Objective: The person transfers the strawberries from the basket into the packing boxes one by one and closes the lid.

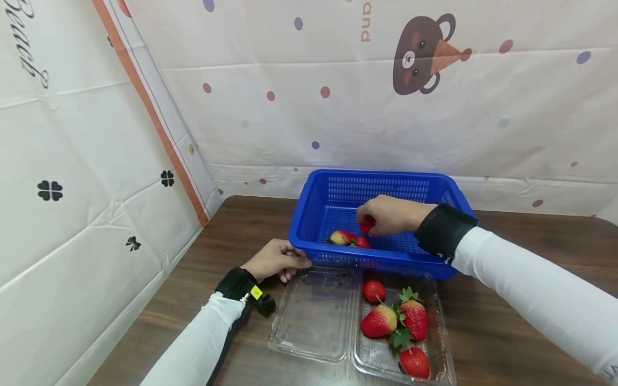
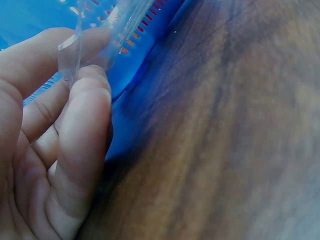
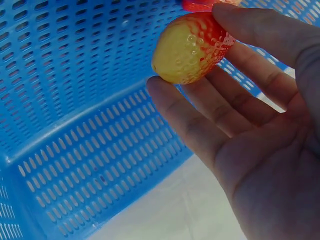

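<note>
My right hand (image 1: 393, 213) reaches into the blue plastic basket (image 1: 300, 228) and holds a strawberry (image 3: 192, 47) between thumb and fingers. Its yellow-and-red side shows in the right wrist view. Below that hand, a yellow-red strawberry (image 1: 341, 237) and a red fruit (image 1: 362, 242) lie on the basket floor. At the basket's front left corner, my left hand (image 1: 279, 260) pinches the edge of the clear plastic clamshell box (image 2: 72, 52) between thumb and index finger. The box's flat lid (image 1: 316, 316) lies opened out on the left, beside its fruit-holding half.
In the box's right half lie strawberries with green leaves (image 1: 414, 316) and round red fruits (image 1: 374, 290). The basket stands at the back of the brown wooden table (image 1: 203, 279), overlapping the box's far edge. A printed cloth (image 1: 289, 118) hangs behind and to the left.
</note>
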Action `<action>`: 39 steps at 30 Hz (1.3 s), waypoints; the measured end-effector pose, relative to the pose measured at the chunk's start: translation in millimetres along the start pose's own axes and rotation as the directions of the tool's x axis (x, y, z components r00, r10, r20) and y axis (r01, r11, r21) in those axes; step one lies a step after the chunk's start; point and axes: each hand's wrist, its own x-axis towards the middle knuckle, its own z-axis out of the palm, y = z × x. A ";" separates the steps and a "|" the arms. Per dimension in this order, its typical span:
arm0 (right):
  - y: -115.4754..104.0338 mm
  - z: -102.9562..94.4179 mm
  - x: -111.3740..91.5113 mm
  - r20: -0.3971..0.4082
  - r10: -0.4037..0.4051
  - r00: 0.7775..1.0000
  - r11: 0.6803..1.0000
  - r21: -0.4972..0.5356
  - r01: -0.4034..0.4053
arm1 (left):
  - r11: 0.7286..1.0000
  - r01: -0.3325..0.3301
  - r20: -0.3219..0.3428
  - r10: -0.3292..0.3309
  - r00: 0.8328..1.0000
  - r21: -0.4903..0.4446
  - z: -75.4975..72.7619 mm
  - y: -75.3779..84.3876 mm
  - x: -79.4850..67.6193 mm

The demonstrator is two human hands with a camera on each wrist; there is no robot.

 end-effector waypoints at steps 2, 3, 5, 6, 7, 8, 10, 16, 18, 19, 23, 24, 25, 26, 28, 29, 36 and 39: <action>-0.4 -0.6 -2.2 -0.026 -0.011 1.000 1.000 0.002 0.011 | 1.000 -0.002 -0.001 0.002 1.000 -0.004 0.3 0.1 -0.2; -0.6 -1.0 -3.3 -0.038 -0.017 0.999 1.000 0.003 0.017 | 1.000 -0.003 -0.002 0.003 1.000 -0.005 0.5 0.4 -0.3; -1.1 -2.5 -5.2 -0.051 -0.022 0.998 1.000 0.009 0.022 | 1.000 -0.003 -0.002 0.003 1.000 -0.004 0.7 1.3 -0.9; -1.5 -3.6 -6.3 -0.057 -0.022 0.998 1.000 0.011 0.023 | 1.000 -0.002 -0.002 0.002 1.000 -0.004 0.7 1.6 -1.1; -2.3 -4.9 -7.2 -0.062 -0.022 0.998 1.000 0.011 0.022 | 1.000 -0.003 0.000 0.003 1.000 -0.005 0.6 1.6 -1.0; -3.1 -6.3 -8.2 -0.069 -0.022 0.997 1.000 0.010 0.023 | 1.000 -0.003 0.001 0.004 1.000 -0.006 0.6 1.8 -1.0; -4.8 -9.3 -10.5 -0.083 -0.023 0.996 1.000 0.005 0.023 | 1.000 -0.005 0.000 0.005 1.000 -0.006 0.6 2.0 -0.8; -10.3 -16.2 -19.6 -0.135 -0.041 0.990 0.999 -0.011 0.040 | 1.000 -0.003 -0.001 0.003 1.000 -0.010 1.8 1.9 0.4; -12.4 -17.0 -23.4 -0.142 -0.045 0.989 0.999 -0.011 0.044 | 1.000 0.002 0.001 -0.002 1.000 -0.010 2.4 1.7 0.6; -13.4 -17.3 -25.1 -0.147 -0.048 0.988 0.999 -0.011 0.047 | 1.000 0.004 0.004 -0.004 1.000 -0.011 2.5 1.9 0.5; -17.8 -19.0 -30.5 -0.182 -0.060 0.981 0.998 -0.008 0.059 | 1.000 0.005 0.001 -0.005 1.000 -0.009 1.8 2.2 -1.3; -19.0 -19.5 -31.6 -0.195 -0.063 0.979 0.998 -0.009 0.063 | 1.000 0.006 -0.002 -0.006 1.000 -0.009 1.1 2.1 -2.0; -20.1 -20.0 -33.1 -0.207 -0.066 0.976 0.998 -0.007 0.066 | 1.000 0.007 -0.005 -0.007 1.000 -0.009 1.0 2.1 -2.3; -20.8 -20.1 -34.8 -0.219 -0.067 0.973 0.998 -0.006 0.067 | 1.000 0.008 -0.007 -0.008 1.000 -0.009 0.8 2.1 -2.5; -22.5 -20.0 -38.7 -0.238 -0.065 0.969 0.998 0.000 0.067 | 1.000 0.010 -0.007 -0.010 1.000 -0.010 0.7 1.7 -2.2; -23.4 -19.9 -41.0 -0.244 -0.059 0.968 0.998 0.005 0.062 | 1.000 0.010 -0.003 -0.010 1.000 -0.013 0.9 1.5 -1.8; -27.1 -17.5 -56.3 -0.272 -0.027 0.962 0.999 0.033 0.038 | 1.000 0.004 0.014 -0.004 1.000 -0.013 2.7 1.3 0.3; -29.9 -18.0 -61.6 -0.283 -0.022 0.959 0.998 0.050 0.038 | 1.000 0.009 0.001 -0.009 1.000 -0.018 2.1 2.0 -1.1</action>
